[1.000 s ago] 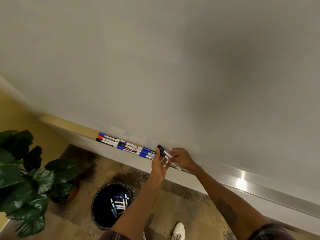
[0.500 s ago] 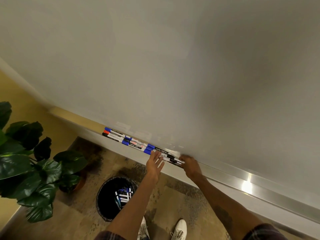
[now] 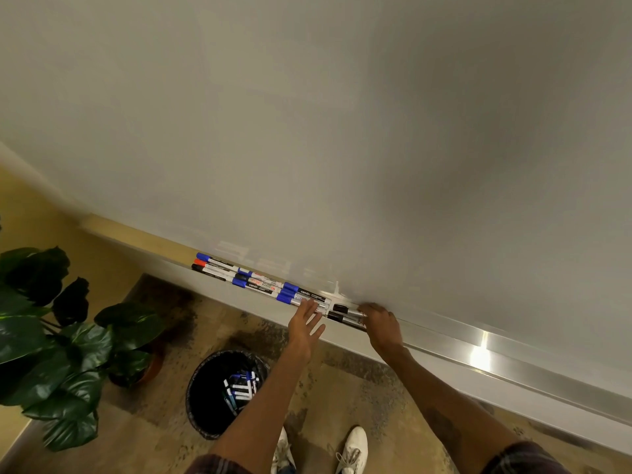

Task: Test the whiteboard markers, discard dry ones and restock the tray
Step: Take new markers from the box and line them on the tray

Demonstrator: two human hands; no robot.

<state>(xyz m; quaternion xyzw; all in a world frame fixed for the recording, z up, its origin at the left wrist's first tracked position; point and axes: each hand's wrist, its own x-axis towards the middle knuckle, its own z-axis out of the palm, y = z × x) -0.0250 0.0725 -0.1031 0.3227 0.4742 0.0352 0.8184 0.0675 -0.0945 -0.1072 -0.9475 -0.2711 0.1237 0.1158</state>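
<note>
Head view, markers (image 3: 260, 285): rows lying along the tray (image 3: 444, 341).
Left hand (image 3: 304, 328): fingers (image 3: 312, 308) straight, spread, tips touching the row's end.
Right hand (image 3: 383, 328): fingers curled on black markers (image 3: 343, 318), just beside the left hand.

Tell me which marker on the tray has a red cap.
The red-capped marker, at the row's left end, between a blue-capped marker nearer the whiteboard and a black-capped marker nearer the edge.

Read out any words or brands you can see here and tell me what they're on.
"camlin": blue-capped black marker above the left hand.
"camlin": middle blue-capped marker.
Other marker labels, including the binned markers: too blurred to read.
</note>
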